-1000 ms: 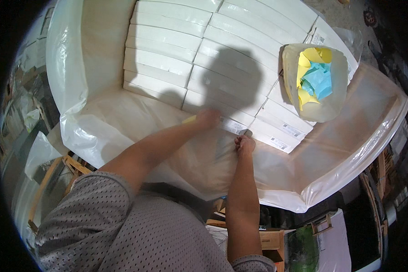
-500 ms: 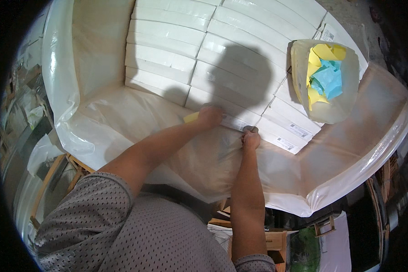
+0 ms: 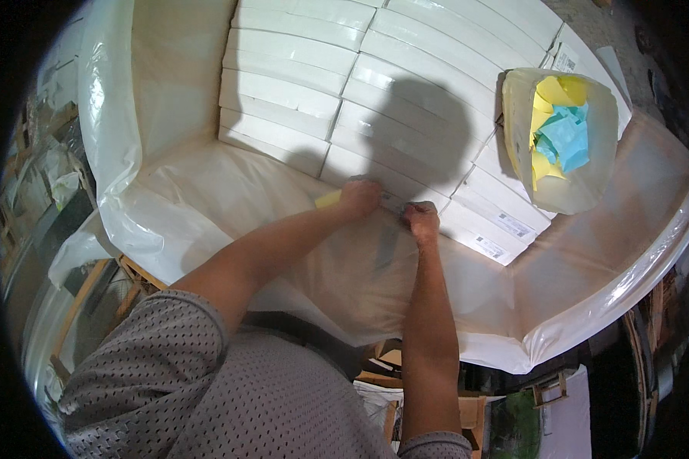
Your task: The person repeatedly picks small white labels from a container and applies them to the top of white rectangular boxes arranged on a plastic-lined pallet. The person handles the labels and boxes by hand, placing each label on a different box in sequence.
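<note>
Your left hand point(image 3: 360, 198) is by the yellow slip point(image 3: 328, 200), right hand point(image 3: 422, 219) at near boxes point(image 3: 279, 148); can't tell whether fingers point(image 3: 416, 209) grip.

This looks like a warehouse or workshop packing area: white cartons point(image 3: 283, 84) rowed inside plastic sheeting point(image 3: 107, 115), bare grey floor point(image 3: 589, 27), surrounding clutter point(image 3: 50, 176).

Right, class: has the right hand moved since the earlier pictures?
Yes: judged against the labelled white boxes to its right, the right hand has shifted a little up the picture and slightly left.
</note>
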Demonstrator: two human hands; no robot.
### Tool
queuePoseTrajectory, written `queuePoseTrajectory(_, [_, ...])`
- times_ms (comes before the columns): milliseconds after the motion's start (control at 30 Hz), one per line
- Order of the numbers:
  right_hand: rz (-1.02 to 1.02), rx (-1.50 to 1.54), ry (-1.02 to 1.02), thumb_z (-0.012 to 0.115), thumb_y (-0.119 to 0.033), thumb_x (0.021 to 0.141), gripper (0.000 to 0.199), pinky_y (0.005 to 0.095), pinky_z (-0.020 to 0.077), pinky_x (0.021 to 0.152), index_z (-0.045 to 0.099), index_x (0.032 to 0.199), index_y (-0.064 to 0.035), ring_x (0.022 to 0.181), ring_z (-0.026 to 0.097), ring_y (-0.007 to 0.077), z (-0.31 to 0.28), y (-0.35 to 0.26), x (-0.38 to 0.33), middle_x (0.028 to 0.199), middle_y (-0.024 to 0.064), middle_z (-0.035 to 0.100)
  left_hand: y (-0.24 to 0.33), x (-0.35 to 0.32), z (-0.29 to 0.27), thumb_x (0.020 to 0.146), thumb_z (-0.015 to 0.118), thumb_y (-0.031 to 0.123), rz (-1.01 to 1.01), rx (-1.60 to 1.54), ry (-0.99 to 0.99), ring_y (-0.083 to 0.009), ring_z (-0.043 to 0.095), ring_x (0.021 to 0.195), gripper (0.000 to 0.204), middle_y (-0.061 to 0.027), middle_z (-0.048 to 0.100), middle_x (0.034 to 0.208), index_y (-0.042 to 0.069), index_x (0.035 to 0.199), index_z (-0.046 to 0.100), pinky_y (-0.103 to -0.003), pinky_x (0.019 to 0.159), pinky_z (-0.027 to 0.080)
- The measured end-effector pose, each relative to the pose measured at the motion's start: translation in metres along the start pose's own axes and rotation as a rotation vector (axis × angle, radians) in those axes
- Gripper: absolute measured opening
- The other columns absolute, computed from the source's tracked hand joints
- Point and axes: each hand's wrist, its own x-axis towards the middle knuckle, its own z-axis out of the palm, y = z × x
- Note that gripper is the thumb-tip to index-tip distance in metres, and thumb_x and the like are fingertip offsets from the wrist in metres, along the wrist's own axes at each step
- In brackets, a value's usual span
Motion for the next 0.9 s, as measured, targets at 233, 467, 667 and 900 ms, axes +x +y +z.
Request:
queuePoseTrajectory(233, [-0.356,-0.113,-0.212,0.066,-0.039,0.079,0.04,0.0405,0.0505,0.074,0.072,0.097,-0.0042,0.083,0.067,0.0297,0.041,-0.056,0.003,0.089,0.0165,0.071,-0.003,-0.008,-0.052,0.089,0.057,0.034,-0.351,0.005,-0.151,-0.0316,0.069,0.091,0.033,-0.0152,0.07,0.097,0.005,0.096,0.071,-0.04,0.08,0.055])
queuePoseTrajectory(467, [-0.502,-0.321,-0.384,0.057,-0.041,0.087,0.04,0.0448,0.0496,0.085,0.07,0.097,-0.0048,0.09,0.065,0.0336,0.069,-0.065,0.025,0.098,0.0141,0.07,-0.04,0.011,-0.064,0.092,0.053,0.033,-0.266,-0.18,0.121,-0.0329,0.065,0.096,0.03,-0.0149,0.068,0.102,0.009,0.099,0.069,-0.043,0.083,0.053])
queuePoseTrajectory(667, [-0.233,-0.342,-0.492,0.064,-0.036,0.082,0.034,0.0404,0.0508,0.077,0.067,0.09,-0.0035,0.085,0.064,0.0284,-0.057,0.026,0.044,0.093,0.0122,0.068,-0.064,0.04,0.004,0.092,0.048,0.022,0.28,-0.016,-0.199,-0.0326,0.057,0.11,0.029,-0.0167,0.06,0.118,0.005,0.107,0.065,-0.041,0.093,0.048])
queuePoseTrajectory(900, [-0.204,-0.171,-0.02,0.062,-0.027,0.083,0.03,0.0348,0.0492,0.077,0.069,0.098,-0.0027,0.082,0.064,0.0253,-0.083,0.042,0.012,0.089,0.0128,0.067,-0.049,0.047,0.061,0.091,0.049,0.018,0.553,0.203,-0.098,-0.0288,0.058,0.113,0.033,-0.0119,0.058,0.128,0.006,0.12,0.061,-0.04,0.1,0.045])
